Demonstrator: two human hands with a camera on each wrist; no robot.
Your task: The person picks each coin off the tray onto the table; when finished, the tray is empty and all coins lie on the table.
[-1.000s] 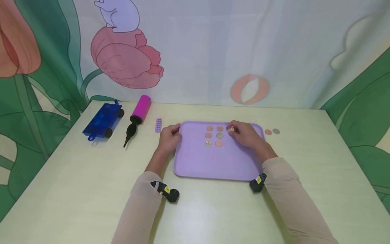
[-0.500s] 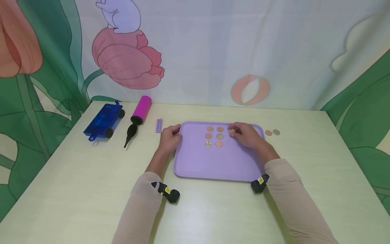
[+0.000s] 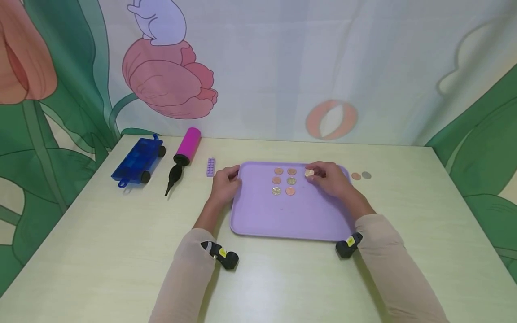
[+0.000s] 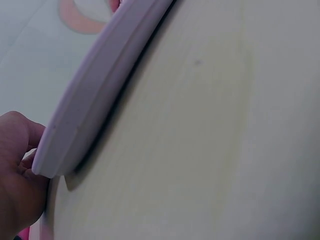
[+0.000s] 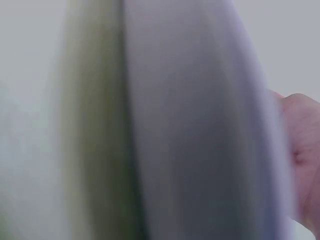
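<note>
A lilac tray [image 3: 258,215] lies on the table, with several copper- and gold-coloured coins [image 3: 276,180] in short rows toward its far side. My left hand [image 3: 223,185] grips the tray's left rim. In the left wrist view that hand [image 4: 17,170] is at the tray's corner, with some fingers hidden behind the rim. Over the tray's far right part, my right hand [image 3: 329,179] pinches a gold-coloured coin [image 3: 309,172] between thumb and fingers. The tray wall [image 5: 190,125] hides most of the right hand in the right wrist view.
Right of the tray lie a copper coin [image 3: 356,176] and a silver-grey coin [image 3: 366,175]. To the left are a purple toy brick [image 3: 211,167], a pink and black hand pump [image 3: 187,146] and a blue wheeled toy cart [image 3: 139,160]. A printed curtain [image 3: 258,67] hangs behind the table.
My right hand has shifted slightly right with the pinched coin, and more of the coin's face shows. The left hand stays on the tray's rim, and the other coins have not moved.
</note>
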